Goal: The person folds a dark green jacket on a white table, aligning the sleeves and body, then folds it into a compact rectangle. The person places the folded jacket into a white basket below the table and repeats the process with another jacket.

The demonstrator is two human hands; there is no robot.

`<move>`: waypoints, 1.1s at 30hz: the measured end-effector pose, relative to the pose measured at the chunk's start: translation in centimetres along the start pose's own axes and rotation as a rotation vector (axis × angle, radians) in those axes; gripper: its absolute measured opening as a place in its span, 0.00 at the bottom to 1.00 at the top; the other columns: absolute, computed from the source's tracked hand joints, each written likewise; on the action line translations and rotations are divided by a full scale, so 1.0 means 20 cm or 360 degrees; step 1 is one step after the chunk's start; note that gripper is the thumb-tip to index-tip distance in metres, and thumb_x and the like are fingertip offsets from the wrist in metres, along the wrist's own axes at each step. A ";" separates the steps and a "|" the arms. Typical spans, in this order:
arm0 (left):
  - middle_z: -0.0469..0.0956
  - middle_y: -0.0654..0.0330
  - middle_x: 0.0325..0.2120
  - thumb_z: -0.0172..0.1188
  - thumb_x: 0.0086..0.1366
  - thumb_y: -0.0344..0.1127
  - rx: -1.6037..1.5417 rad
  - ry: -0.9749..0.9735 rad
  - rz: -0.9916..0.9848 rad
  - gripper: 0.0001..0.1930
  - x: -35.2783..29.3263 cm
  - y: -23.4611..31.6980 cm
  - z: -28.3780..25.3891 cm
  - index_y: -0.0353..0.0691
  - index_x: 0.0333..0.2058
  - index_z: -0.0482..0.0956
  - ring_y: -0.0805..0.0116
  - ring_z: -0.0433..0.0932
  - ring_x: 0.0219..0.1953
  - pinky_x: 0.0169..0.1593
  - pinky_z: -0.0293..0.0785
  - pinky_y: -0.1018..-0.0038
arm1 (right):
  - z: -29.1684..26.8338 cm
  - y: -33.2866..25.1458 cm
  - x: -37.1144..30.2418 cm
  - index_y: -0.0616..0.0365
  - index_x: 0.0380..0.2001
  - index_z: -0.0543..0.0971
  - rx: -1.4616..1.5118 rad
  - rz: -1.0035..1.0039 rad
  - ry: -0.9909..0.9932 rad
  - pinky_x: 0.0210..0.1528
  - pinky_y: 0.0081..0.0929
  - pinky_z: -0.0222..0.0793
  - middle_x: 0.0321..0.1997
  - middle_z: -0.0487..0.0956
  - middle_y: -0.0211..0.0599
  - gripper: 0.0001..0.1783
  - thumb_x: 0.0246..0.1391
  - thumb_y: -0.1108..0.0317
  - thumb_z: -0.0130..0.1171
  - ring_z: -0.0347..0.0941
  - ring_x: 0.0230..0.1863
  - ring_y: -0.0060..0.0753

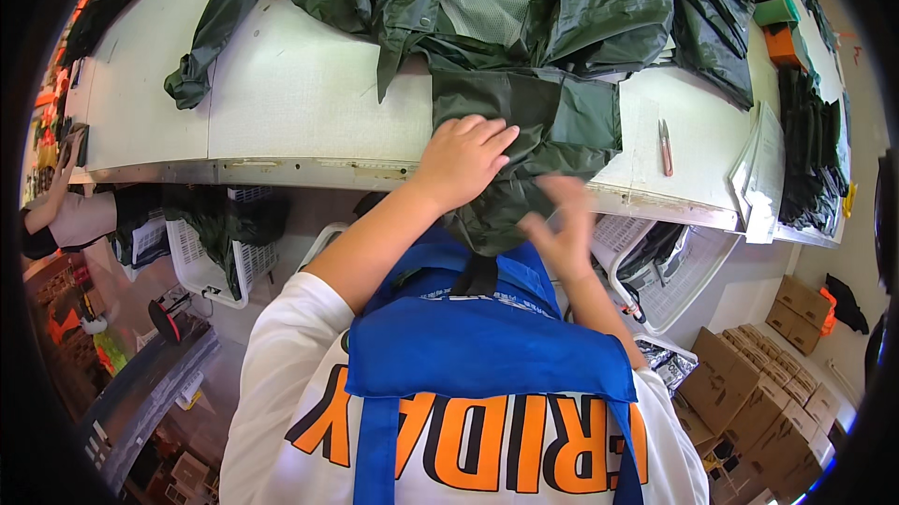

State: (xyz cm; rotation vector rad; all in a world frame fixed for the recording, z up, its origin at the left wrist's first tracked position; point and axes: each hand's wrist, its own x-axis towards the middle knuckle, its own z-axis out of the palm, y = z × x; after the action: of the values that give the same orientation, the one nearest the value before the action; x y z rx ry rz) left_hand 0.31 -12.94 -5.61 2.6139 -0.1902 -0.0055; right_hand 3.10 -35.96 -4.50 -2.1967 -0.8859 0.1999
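A dark green coated-fabric piece (585,117) lies folded at the table's front edge, and its near end hangs down over the edge. My left hand (468,159) rests palm down on this fabric with the fingers stretched out. To the right of the hanging part, my right hand (564,232) is blurred by motion, thumb and fingers apart, with nothing seen in it. Beyond my hands spreads a dark green rain jacket (599,4) with a pale mesh lining (485,7) showing. Whether it joins the folded piece cannot be made out.
On the white table (309,93), a small cutter with a red handle (666,149) lies right of the fabric. Clear plastic sheets (758,168) and a dark stack (810,149) are farther right. White baskets (211,257) stand below. At far left, another person's hand (67,157) touches the table.
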 end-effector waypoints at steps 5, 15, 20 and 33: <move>0.45 0.47 0.67 0.54 0.59 0.60 0.0304 -0.0229 -0.0417 0.38 -0.02 0.01 0.05 0.52 0.65 0.56 0.35 0.42 0.67 0.65 0.40 0.44 | -0.02 0.20 0.08 0.67 0.61 0.56 0.1001 0.1340 0.0780 0.50 0.28 0.66 0.50 0.72 0.46 0.42 0.47 0.70 0.67 0.71 0.46 0.33; 0.47 0.52 0.67 0.52 0.61 0.53 0.0179 -0.0212 -0.0421 0.34 0.09 0.01 0.15 0.57 0.65 0.56 0.46 0.41 0.69 0.66 0.35 0.43 | -0.09 -0.08 0.25 0.57 0.51 0.73 0.1384 0.0832 0.0142 0.53 0.28 0.65 0.52 0.75 0.40 0.22 0.51 0.76 0.60 0.71 0.50 0.33; 0.63 0.49 0.60 0.55 0.57 0.31 -0.1081 -0.0233 -0.0403 0.27 -0.03 -0.05 0.02 0.39 0.58 0.65 0.52 0.61 0.62 0.64 0.56 0.65 | 0.06 -0.18 0.41 0.34 0.58 0.71 -0.0430 -0.0239 -0.0436 0.67 0.53 0.43 0.69 0.54 0.47 0.27 0.53 0.56 0.58 0.42 0.71 0.55; 0.71 0.64 0.51 0.55 0.61 0.48 -0.0032 -0.0067 0.0010 0.16 -0.09 -0.17 -0.02 0.47 0.43 0.77 0.61 0.61 0.62 0.65 0.49 0.56 | -0.11 0.07 0.22 0.49 0.62 0.63 -0.0483 -0.0272 -0.0499 0.68 0.48 0.47 0.68 0.59 0.42 0.38 0.43 0.76 0.54 0.50 0.70 0.48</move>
State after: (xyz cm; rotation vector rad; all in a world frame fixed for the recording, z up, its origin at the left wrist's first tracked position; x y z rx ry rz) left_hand -0.92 -9.53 -7.10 2.5949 -0.2117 -0.0596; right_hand 8.03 -35.02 -3.32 -2.3893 -1.3473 0.3539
